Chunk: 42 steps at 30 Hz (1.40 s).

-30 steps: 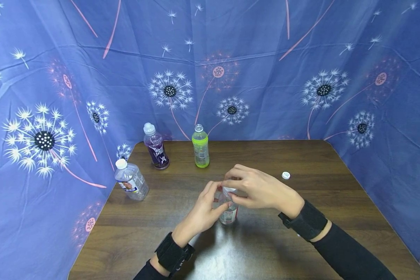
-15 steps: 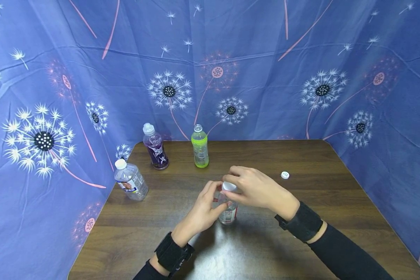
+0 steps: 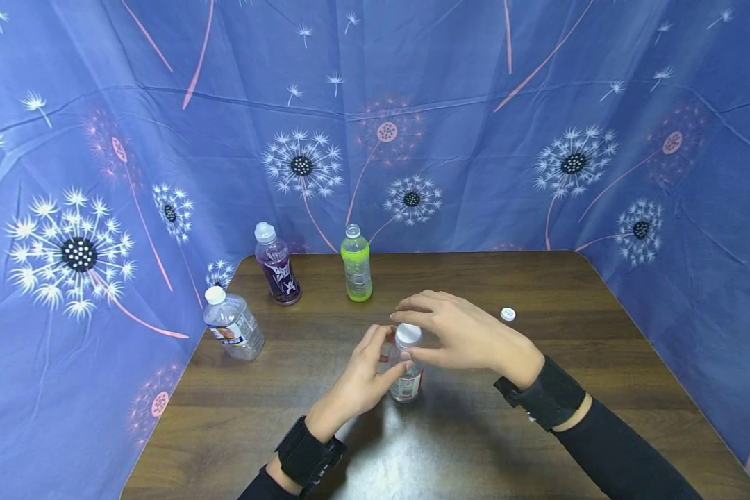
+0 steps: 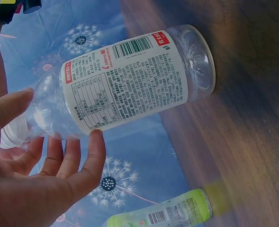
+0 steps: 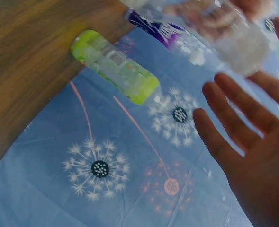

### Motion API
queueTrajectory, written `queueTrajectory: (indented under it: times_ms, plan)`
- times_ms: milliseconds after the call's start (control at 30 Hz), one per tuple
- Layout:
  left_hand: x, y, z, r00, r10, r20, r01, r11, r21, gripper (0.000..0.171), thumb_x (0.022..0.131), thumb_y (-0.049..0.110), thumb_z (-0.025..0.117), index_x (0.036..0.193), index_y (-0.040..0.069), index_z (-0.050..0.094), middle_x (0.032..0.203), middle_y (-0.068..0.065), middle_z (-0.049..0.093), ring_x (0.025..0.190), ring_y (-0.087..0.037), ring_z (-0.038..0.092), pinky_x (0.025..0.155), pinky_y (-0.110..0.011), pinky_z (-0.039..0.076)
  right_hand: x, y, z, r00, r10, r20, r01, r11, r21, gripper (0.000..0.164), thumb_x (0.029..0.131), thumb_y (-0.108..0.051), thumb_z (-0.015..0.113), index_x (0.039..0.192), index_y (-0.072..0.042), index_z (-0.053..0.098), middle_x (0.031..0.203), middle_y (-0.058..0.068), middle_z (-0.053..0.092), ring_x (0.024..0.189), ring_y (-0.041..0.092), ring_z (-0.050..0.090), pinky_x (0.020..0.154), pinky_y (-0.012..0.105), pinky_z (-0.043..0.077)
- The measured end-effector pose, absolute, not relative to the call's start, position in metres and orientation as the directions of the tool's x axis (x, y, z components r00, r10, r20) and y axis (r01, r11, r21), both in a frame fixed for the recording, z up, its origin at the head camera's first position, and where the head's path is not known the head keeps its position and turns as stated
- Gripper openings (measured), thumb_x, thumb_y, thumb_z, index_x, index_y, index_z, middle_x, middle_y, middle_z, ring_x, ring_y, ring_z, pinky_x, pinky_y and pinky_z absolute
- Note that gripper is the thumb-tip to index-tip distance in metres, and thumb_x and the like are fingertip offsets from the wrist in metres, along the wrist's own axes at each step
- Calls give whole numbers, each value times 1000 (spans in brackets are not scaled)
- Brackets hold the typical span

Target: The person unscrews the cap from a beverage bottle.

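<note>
A clear plastic bottle (image 3: 406,385) with a white cap (image 3: 409,335) stands upright on the table in front of the person. The left hand (image 3: 365,375) holds it round the shoulder, thumb on one side and fingers on the other. In the left wrist view, the bottle's white printed label (image 4: 125,82) faces the camera. Over the cap hovers the right hand (image 3: 459,333), its fingers spread and extended around it. The right wrist view shows those fingers (image 5: 238,109) fairly straight, beside the blurred capped end of the bottle.
A green-labelled bottle without a cap (image 3: 357,267) and a purple bottle (image 3: 279,271) stand at the back of the wooden table (image 3: 275,423). Another clear bottle with a white cap (image 3: 234,326) is at the left edge. A loose white cap (image 3: 507,314) lies to the right.
The right hand's fingers were closed about the cap half a second ago and are now spread away from it, showing more of the cap. The left hand stays on the bottle.
</note>
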State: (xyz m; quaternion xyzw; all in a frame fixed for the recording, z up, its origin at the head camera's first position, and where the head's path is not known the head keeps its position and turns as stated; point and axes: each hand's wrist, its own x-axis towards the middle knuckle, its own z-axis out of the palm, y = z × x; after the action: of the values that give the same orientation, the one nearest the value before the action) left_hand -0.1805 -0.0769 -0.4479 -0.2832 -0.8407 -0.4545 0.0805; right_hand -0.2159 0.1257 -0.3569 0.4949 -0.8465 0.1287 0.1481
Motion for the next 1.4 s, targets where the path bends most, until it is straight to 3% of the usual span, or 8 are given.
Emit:
queueTrajectory:
  times_ms: [100, 233, 433, 667, 867, 1100, 1267, 1400]
  plan:
    - [-180, -77, -448, -826, 401, 396, 550, 418, 723, 48, 84, 28, 64, 126, 23, 39, 113, 6, 42, 105, -16, 48, 76, -27, 50, -217, 131, -352, -423, -842, 334, -905, 410, -113, 47, 81, -32, 64, 125, -23, 53, 128, -7, 46, 119, 9, 39, 94, 32, 39]
    - [-180, -77, -449, -826, 398, 399, 548, 407, 731, 51, 84, 27, 64, 127, 27, 38, 113, 6, 42, 105, -17, 48, 76, -28, 50, -217, 135, -349, -379, -877, 295, -925, 358, -124, 50, 78, -18, 63, 126, -23, 53, 130, -4, 46, 120, 11, 39, 91, 34, 42]
    - [-181, -78, -449, -831, 396, 391, 540, 401, 740, 50, 84, 28, 64, 127, 27, 38, 114, 6, 41, 106, -12, 46, 77, -29, 50, -217, 135, -352, -371, -887, 274, -928, 342, -150, 46, 81, -15, 61, 126, -21, 54, 125, -6, 49, 116, 9, 42, 91, 31, 42]
    - [-180, -78, -448, -831, 393, 395, 544, 422, 725, 53, 85, 28, 63, 130, 27, 36, 115, 7, 41, 107, -9, 45, 78, -27, 49, -217, 132, -354, -409, -865, 290, -912, 375, -168, 35, 83, -21, 63, 118, -21, 58, 116, -11, 48, 106, 2, 43, 86, 26, 43]
    - [-180, -78, -449, -827, 393, 401, 549, 413, 727, 52, 84, 27, 64, 129, 25, 38, 115, 6, 42, 106, -17, 48, 77, -30, 50, -216, 129, -357, -467, -833, 296, -884, 440, -156, 35, 83, -33, 62, 116, -20, 59, 104, -10, 48, 89, 2, 46, 73, 24, 45]
    - [-181, -77, -449, -832, 384, 400, 544, 426, 723, 50, 83, 26, 66, 127, 24, 40, 114, 6, 43, 105, -15, 48, 76, -31, 50, -215, 122, -359, -517, -781, 350, -853, 504, -137, 30, 81, -42, 63, 101, -19, 64, 90, -10, 50, 73, 1, 47, 61, 19, 43]
    - [-181, -77, -449, -833, 389, 393, 540, 417, 731, 50, 83, 26, 65, 127, 25, 40, 115, 6, 42, 106, -12, 47, 77, -30, 50, -214, 120, -362, -567, -738, 365, -817, 560, -136, 36, 78, -52, 62, 93, -19, 65, 83, -12, 50, 65, -1, 45, 53, 16, 40]
    - [-181, -78, -449, -835, 394, 383, 533, 409, 741, 49, 84, 26, 65, 126, 24, 40, 114, 6, 42, 106, -15, 48, 78, -29, 50, -214, 123, -362, -573, -736, 360, -808, 582, -96, 45, 77, -59, 58, 101, -22, 64, 90, -14, 50, 73, -1, 47, 58, 19, 43]
